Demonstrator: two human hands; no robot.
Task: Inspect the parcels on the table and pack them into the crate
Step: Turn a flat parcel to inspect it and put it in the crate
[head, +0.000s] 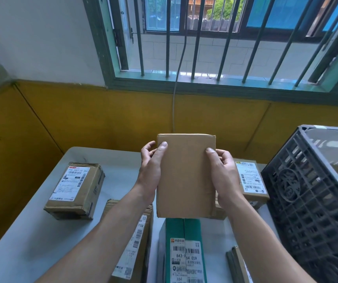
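Note:
I hold a plain brown cardboard parcel (185, 176) up above the table, its unlabelled face toward me. My left hand (150, 166) grips its left edge, thumb on the front. My right hand (223, 172) grips the right edge the same way. A dark plastic lattice crate (311, 201) stands at the right. On the white table (31, 237) lie a labelled brown parcel (75, 190) at the left, another (250, 180) behind my right hand, a flat brown one (137, 242) under my left forearm, and a green labelled box (184, 252) in front.
A thin parcel edge (237, 264) shows at the lower right beside the crate. The table stands against a yellow-panelled wall under a barred window (205, 48). A grey cable (174, 107) hangs down the wall behind the table.

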